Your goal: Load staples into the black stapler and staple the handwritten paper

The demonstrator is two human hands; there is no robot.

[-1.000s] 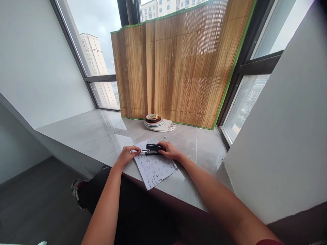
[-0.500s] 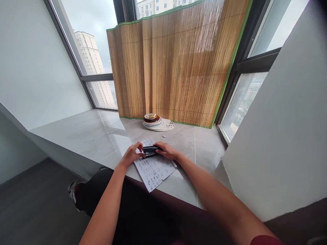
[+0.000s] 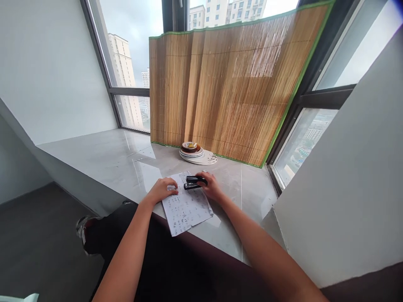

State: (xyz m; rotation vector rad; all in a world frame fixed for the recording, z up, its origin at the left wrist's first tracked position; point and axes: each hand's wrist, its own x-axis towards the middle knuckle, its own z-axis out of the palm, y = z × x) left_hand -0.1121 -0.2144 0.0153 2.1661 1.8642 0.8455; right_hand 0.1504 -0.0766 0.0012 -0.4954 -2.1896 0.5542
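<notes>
My right hand [image 3: 210,184] is closed around a black stapler [image 3: 192,182], whose jaws point left and stand apart. The stapler is over the upper part of some handwritten paper sheets [image 3: 186,212] on the tiled ledge. At the sheets' left edge rests my left hand [image 3: 163,190], its fingers apart and curved, with nothing held between them. The stapler's rear end is hidden in my right palm.
Beyond the paper, a stack of plates [image 3: 192,153] stands on the tiled ledge [image 3: 94,147]. A bamboo blind [image 3: 220,92] with green edging leans against the windows. A wall [image 3: 343,176] slopes in at the right.
My left hand has let go of the stapler's front end and lies by the paper. My right hand has drawn the stapler to the right. The view has shifted a little.
</notes>
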